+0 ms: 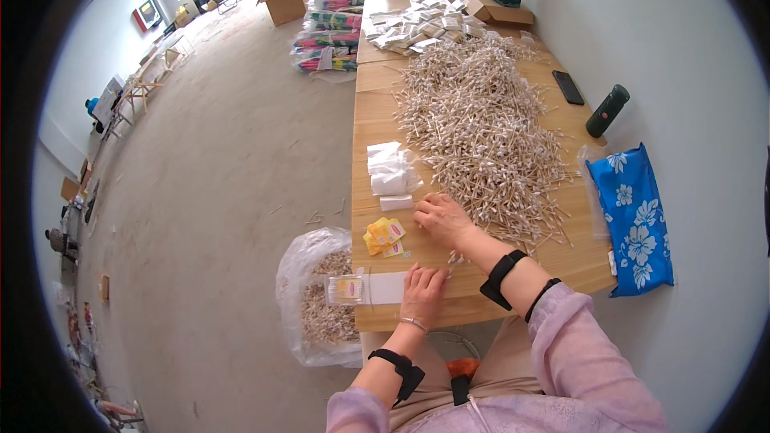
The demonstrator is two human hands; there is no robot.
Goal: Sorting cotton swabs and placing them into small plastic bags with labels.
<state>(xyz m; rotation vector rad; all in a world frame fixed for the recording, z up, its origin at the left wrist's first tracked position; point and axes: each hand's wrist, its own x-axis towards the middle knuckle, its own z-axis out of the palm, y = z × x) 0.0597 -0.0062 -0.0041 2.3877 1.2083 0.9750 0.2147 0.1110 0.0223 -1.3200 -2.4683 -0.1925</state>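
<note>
Near the front edge of the wooden table, my left hand (423, 295) has its fingers bent over the right end of a white strip (387, 289); whatever they hold is hidden. At the strip's left end lies a clear packet of cotton swabs (346, 289) with a yellow label, reaching past the table edge. My right hand (443, 218) rests farther up, fingers curled down on the tabletop, their grip out of sight. It is between the big heap of cotton swabs (481, 120) and a small white packet (395, 203). Yellow cards (385, 236) lie to its left.
White plastic bags (388, 167) are stacked at the left edge. Filled packets (425, 22) are piled at the far end. A phone (568, 87), a dark bottle (607, 111) and a blue flowered package (634, 220) line the right side. Below left stands a plastic sack (290, 289) of swabs.
</note>
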